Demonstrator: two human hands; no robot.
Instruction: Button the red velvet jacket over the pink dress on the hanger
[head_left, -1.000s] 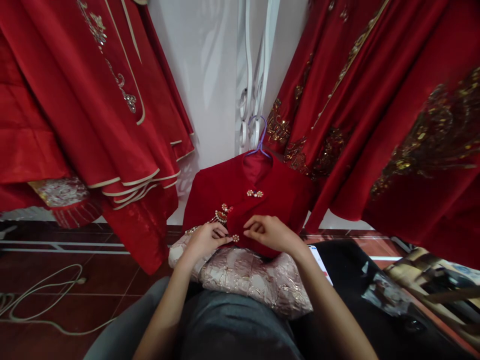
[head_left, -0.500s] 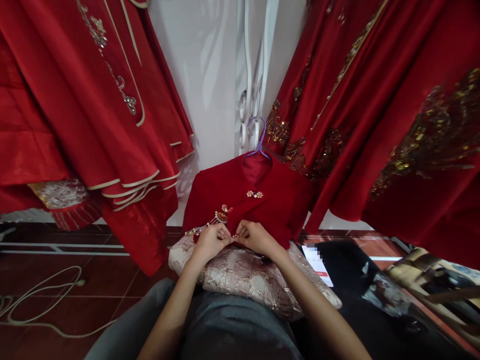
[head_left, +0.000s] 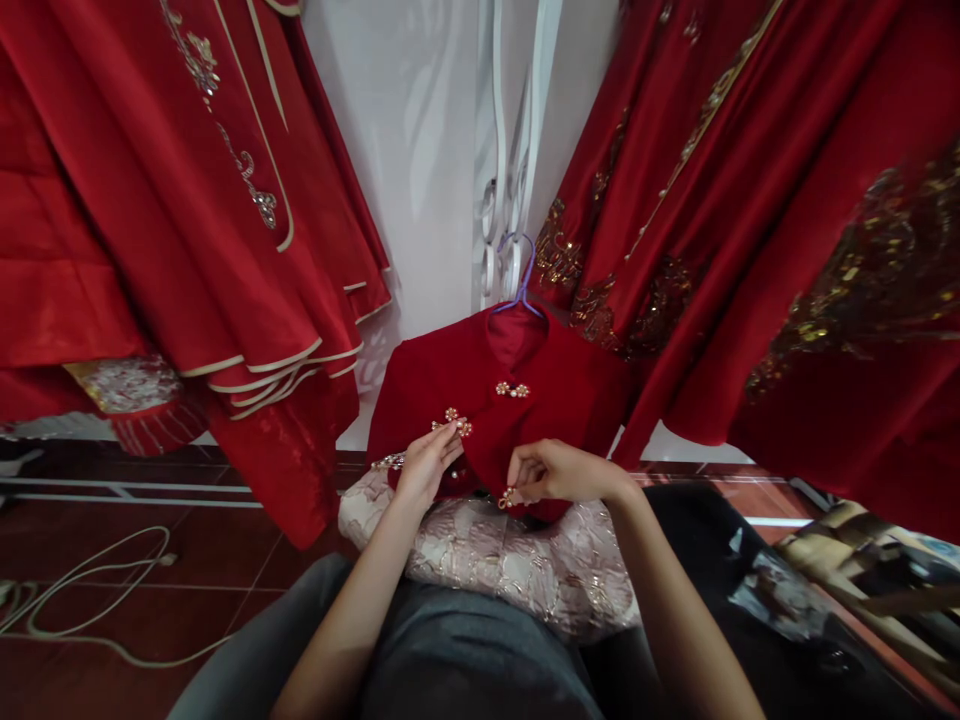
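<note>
A dark red jacket (head_left: pixel 442 365) hangs in front of me on a purple hanger (head_left: pixel 523 285), its lower part reaching my lap. A fastened jewelled clasp (head_left: pixel 512 390) sits below its collar. My left hand (head_left: pixel 427 468) is closed, fingertips pinching a pearl-and-gold brooch (head_left: pixel 463 427) on the jacket's left side. My right hand (head_left: pixel 551 470) is closed too, gripping the jacket's front edge at a gold clasp piece (head_left: pixel 507 498) that shows under its fingertips. The two hands are apart, with red cloth between them. Pale pink brocade cloth (head_left: pixel 487 555) lies across my lap below.
Red gowns with trim hang at left (head_left: pixel 225 250) and at right (head_left: pixel 697 300). White metal scrollwork (head_left: pixel 495 150) bears the hanger. A black surface (head_left: pixel 690 580) with a clear plastic bag (head_left: pixel 780 595) is at right. A white cable (head_left: pixel 112 655) coils on the tiled floor.
My hands were together at the jacket's lower front and have moved apart: the left up to the brooch, the right rightward and slightly down. My right arm now hides the phone.
</note>
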